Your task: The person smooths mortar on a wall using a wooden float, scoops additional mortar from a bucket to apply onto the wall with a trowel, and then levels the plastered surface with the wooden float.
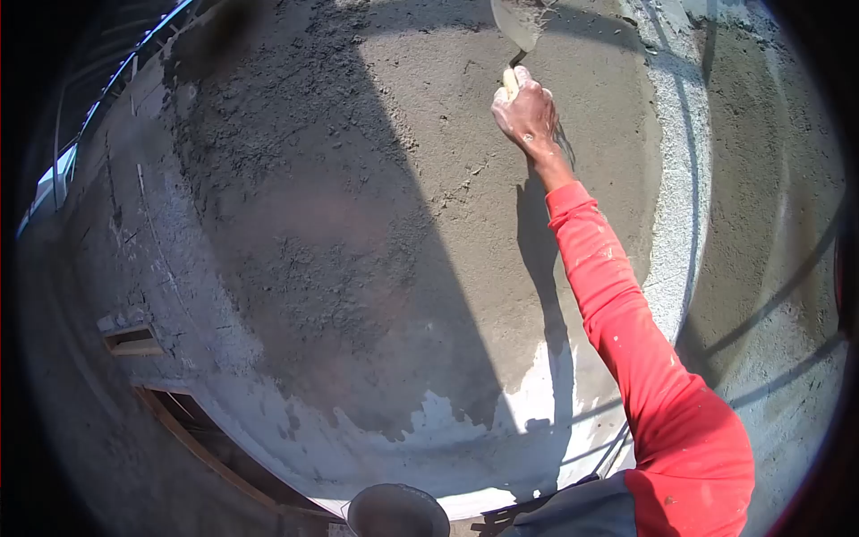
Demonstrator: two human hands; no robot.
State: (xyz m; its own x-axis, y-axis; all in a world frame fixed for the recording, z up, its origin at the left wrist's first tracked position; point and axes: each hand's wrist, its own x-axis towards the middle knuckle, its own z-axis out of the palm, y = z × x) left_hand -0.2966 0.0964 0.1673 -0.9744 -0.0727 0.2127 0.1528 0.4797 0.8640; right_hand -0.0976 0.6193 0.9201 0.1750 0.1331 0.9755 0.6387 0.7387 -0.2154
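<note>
My right hand (526, 111), at the end of a red sleeve, is stretched up and closed around the handle of a trowel (519, 23). The trowel's blade is at the top edge of the view, partly cut off, against or close to the wall; which of the two I cannot tell. Wet grey mortar (447, 152) covers much of the wall, smoother on the right and rougher in the shaded left part. Pale grey residue marks my fingers. My left hand is not in the view.
A dark round bucket (396, 512) stands at the bottom centre. Bare whitish wall (438, 452) shows below the mortar, and a rough pale strip (676, 179) runs down the right. Framed openings, one small (134, 340), lie at lower left.
</note>
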